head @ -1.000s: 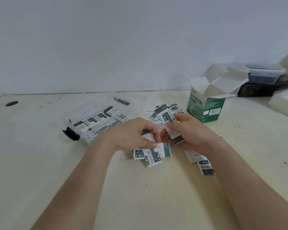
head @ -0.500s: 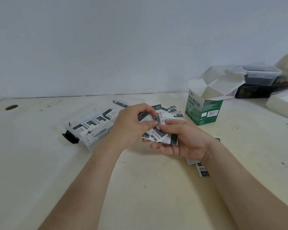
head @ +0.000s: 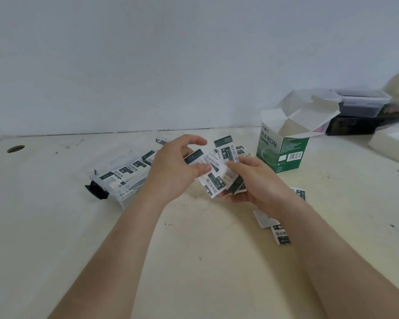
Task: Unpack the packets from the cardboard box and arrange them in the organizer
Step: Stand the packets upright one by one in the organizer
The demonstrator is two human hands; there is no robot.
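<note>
Above the table (head: 194,268), centre scene, I see my right hand (head: 259,181) curled around a fanned stack of packets (head: 214,180), and my left hand (head: 174,172) pinches the top one's dark end. Just left lies the clear organizer (head: 122,180), with packets inside. The open cardboard box (head: 283,150) stands far right; loose packets (head: 280,233) lie by my right forearm.

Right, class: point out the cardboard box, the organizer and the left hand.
cardboard box (head: 271,157): head view, green front face.
organizer (head: 129,191): head view, clear near wall.
left hand (head: 173,171): head view, back of the hand.
</note>
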